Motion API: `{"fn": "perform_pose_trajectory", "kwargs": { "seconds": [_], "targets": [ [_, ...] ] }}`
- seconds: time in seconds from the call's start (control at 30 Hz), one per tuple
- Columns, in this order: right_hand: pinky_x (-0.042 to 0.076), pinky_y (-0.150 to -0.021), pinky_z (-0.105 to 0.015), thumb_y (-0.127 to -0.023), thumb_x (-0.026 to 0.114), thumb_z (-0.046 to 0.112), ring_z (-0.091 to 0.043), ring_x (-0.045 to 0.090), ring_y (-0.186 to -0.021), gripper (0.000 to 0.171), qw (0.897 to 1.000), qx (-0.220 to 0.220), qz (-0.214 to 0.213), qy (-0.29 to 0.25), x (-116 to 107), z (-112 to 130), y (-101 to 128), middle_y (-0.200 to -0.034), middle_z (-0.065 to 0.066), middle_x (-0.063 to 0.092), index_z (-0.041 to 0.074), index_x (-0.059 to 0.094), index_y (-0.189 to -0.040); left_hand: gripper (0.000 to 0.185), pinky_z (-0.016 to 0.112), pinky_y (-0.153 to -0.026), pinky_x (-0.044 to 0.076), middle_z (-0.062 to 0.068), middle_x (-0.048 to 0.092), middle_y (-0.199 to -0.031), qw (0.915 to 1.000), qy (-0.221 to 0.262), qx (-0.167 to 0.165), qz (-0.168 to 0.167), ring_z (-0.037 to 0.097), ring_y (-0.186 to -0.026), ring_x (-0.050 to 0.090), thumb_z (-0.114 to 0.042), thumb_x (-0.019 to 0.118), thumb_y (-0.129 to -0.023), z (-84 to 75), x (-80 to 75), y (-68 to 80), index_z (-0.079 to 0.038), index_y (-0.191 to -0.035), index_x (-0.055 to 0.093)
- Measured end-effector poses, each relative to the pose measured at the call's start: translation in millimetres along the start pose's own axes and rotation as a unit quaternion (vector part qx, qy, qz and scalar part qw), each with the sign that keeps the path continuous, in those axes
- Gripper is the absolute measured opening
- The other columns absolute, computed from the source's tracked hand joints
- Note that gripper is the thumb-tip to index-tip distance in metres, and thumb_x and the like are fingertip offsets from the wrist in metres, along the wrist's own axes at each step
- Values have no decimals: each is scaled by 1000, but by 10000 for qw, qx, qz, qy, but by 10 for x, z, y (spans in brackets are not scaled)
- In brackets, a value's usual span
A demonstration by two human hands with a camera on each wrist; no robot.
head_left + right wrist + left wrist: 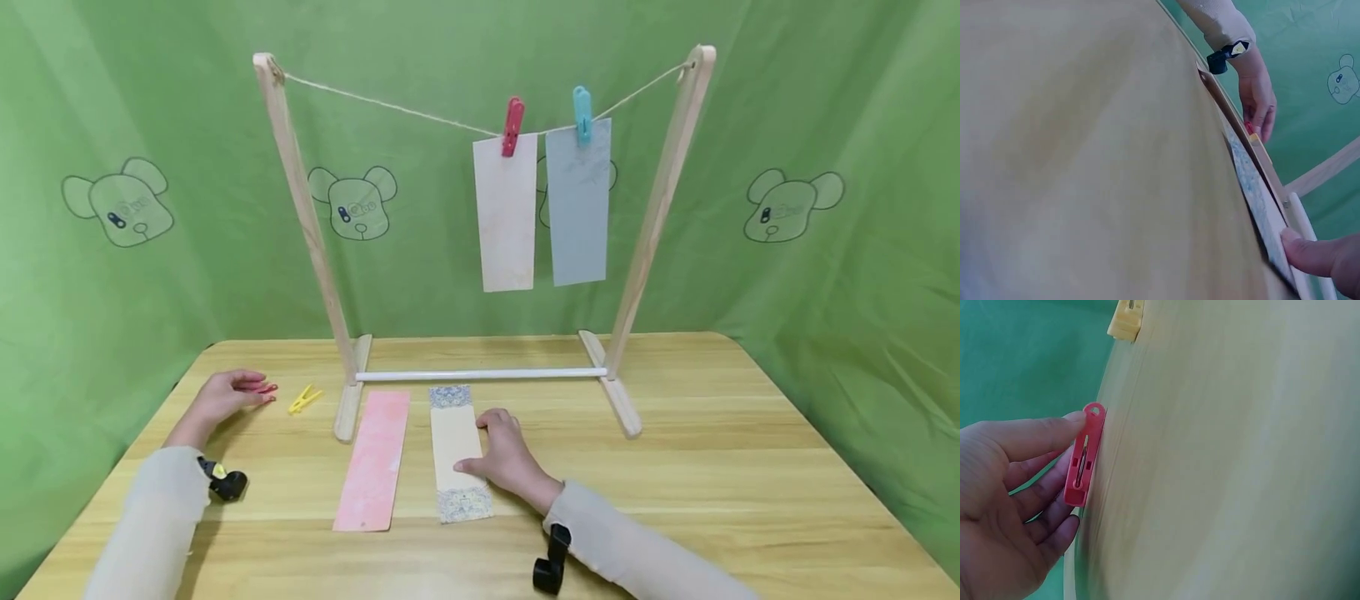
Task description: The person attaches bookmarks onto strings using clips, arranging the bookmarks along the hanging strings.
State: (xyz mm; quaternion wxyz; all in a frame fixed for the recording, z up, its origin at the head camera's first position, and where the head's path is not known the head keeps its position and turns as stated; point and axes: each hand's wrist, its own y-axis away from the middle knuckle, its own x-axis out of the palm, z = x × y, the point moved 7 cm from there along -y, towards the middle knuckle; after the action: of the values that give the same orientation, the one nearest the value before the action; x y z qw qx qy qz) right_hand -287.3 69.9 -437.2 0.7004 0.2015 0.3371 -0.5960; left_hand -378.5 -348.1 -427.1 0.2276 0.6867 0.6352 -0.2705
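My left hand (225, 395) lies low on the wooden table (712, 467), its fingers curled around a small red plastic clothespin (1084, 456): the thumb presses on its top end and the other fingers cup it from behind, with the peg lying against the tabletop. Just beside it, nearer the rack, lies a small yellow plastic clothespin (304, 399), apart from my fingers.

My right hand (508, 457) rests on a long cream paper strip with blue patterned ends (457, 450), which lies flat on the table. The fingers are bent over the strip's right edge, and the thumb tip (1310, 255) presses on the paper near one patterned end. I cannot tell whether the edge is lifted or only held down.

To the left of that strip, close but not touching, lies a long pink paper strip (373, 471). Behind both stands a wooden drying frame with a white crossbar and a twine line (315, 242). On the twine, a red peg (513, 126) holds a pale beige strip (507, 217) and a blue peg (582, 113) holds a grey-blue strip (577, 208), hanging side by side.
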Motion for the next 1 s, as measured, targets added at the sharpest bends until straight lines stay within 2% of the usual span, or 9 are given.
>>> {"fn": "perform_pose_trajectory", "kwargs": {
  "seconds": [0.07, 0.17, 0.43, 0.77, 0.9, 1.0],
  "targets": [
    [44, -95, -45, -71, 84, 22, -34, 45, -112, 59, 9999, 21, 99, 8, -15, -8, -1, -121, -20, 48, -5, 52, -113, 53, 9, -76, 44, 28, 61, -114, 10000, -34, 1, 61, 19, -95, 61, -12, 72, -83, 16, 8, 2, 14, -123, 51],
    [44, -94, -45, -72, 83, 17, -34, 48, -109, 51, 9998, -1, 168, 81, -54, -21, -16, -117, -19, 50, -5, 55, -108, 55, 9, -75, 44, 28, 61, -113, 9999, -31, -14, 168, 15, -93, 61, -12, 73, -81, 23, 26, -6, 15, -123, 51],
    [46, -93, -43, -72, 82, 14, -30, 54, -101, 39, 9992, 25, 305, 274, -98, -17, -72, -108, -16, 54, -4, 61, -100, 55, 16, -77, 45, 27, 61, -112, 9995, -190, -127, 226, 29, -98, 60, -15, 73, -82, 4, 40, -19, 14, -124, 51],
    [47, -69, -29, -73, 81, 11, -17, 48, -77, 31, 9970, -121, 473, 593, -92, 30, -86, -89, -9, 53, -2, 58, -89, 50, 33, -80, 45, 24, 62, -105, 9982, -559, 13, 199, 28, -93, 57, -17, 73, -81, -44, 56, -25, 12, -118, 56],
    [45, -61, -25, -74, 80, 10, -15, 48, -70, 32, 9972, -112, 600, 428, -97, 29, -96, -81, -6, 54, -1, 54, -90, 46, 34, -78, 44, 21, 63, -101, 9976, -677, -92, 144, 27, -90, 57, -18, 73, -82, -45, 70, -35, 11, -114, 58],
    [44, -58, -25, -72, 80, 7, -14, 47, -66, 37, 9975, -7, 697, 112, -116, 3, -115, -76, -5, 54, -1, 53, -95, 43, 38, -78, 45, 21, 63, -99, 9970, -748, -163, 84, 29, -89, 56, -18, 72, -83, -63, 77, -33, 11, -111, 59]
  ]
}}
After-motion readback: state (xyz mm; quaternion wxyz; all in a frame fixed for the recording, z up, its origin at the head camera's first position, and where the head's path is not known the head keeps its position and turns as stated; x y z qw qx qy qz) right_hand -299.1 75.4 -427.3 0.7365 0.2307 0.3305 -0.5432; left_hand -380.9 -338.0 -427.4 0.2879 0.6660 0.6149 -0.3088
